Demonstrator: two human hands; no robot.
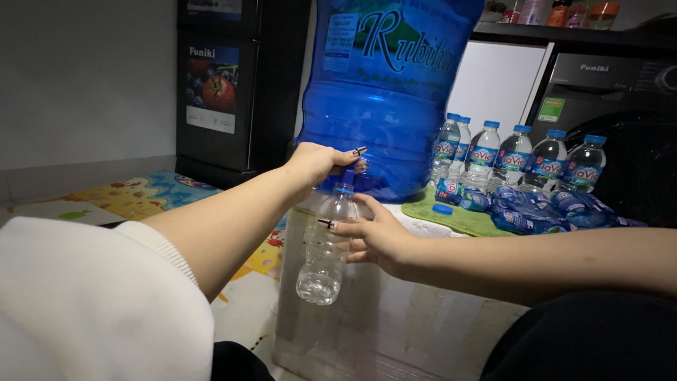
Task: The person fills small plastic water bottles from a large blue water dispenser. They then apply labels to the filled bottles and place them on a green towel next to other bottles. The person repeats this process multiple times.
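A large blue water jug (384,106) stands on a pale box-like stand (395,324), with a small tap at its lower front. My left hand (317,164) is closed over that tap. Below the tap my right hand (377,236) holds a small clear plastic bottle (323,247) upright, its open mouth right under the spout. A little water sits in the bottle's bottom.
Several small water bottles with blue caps (511,159) stand in a row to the right of the jug, and more lie flat on a green cloth (458,215). A loose blue cap (442,209) rests there. A dark fridge (226,85) stands behind, a colourful play mat (134,194) to the left.
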